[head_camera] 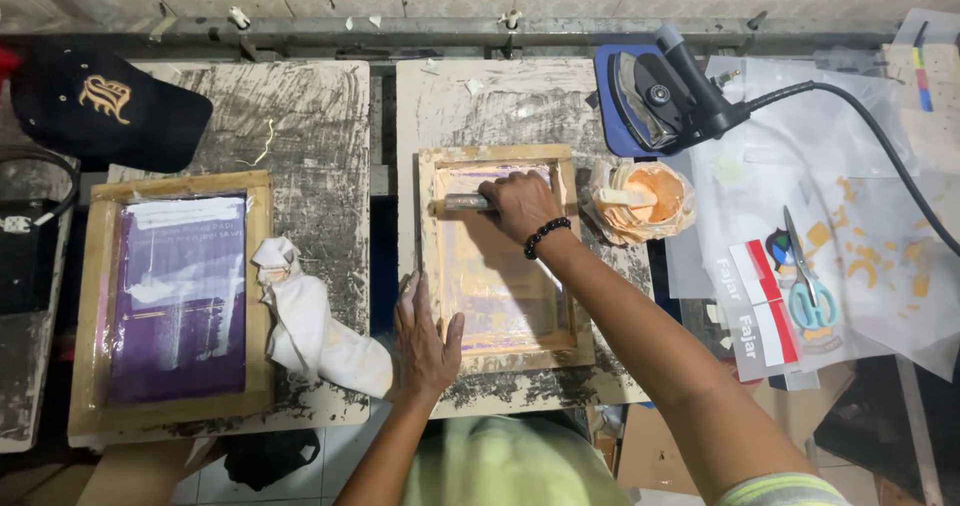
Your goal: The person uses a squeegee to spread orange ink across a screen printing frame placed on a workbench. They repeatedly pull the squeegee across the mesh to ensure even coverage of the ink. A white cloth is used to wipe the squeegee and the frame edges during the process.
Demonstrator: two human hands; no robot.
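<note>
A head camera is looking straight down at a worn, ink-smeared surface (330, 126) holding two wooden screen-printing frames.

The right hand (520, 206) is reaching across the smaller frame (500, 256), which is lying on a pale board near the middle of the surface. Its fingers are clenched around a squeegee (465, 202), pressing it against the mesh near the frame's far edge. A black bead bracelet (547, 236) is circling that wrist.

The left hand (425, 341) is lying flat, fingers released and spread, on the near left corner of the same frame, with the palm resting on the board beside it. It is grasping nothing.

Just beyond the frame's right edge, a cup of orange ink (645, 201) is sitting in a crumpled plastic wrap, with a pale stick resting in it. Farther toward the back right, a dark iron (665, 91) is resting on a blue pad, its black cord trailing off to the right edge.

On the right side, blue-handled scissors (808, 281) are lying on translucent sheets, near red and white printed strips (765, 311).

On the left side, a larger frame (175, 301) with purple mesh is lying on a second board, and a crumpled white rag (310, 321) is resting against its right edge. A black cap (105, 106) is sitting at the back left corner.
</note>
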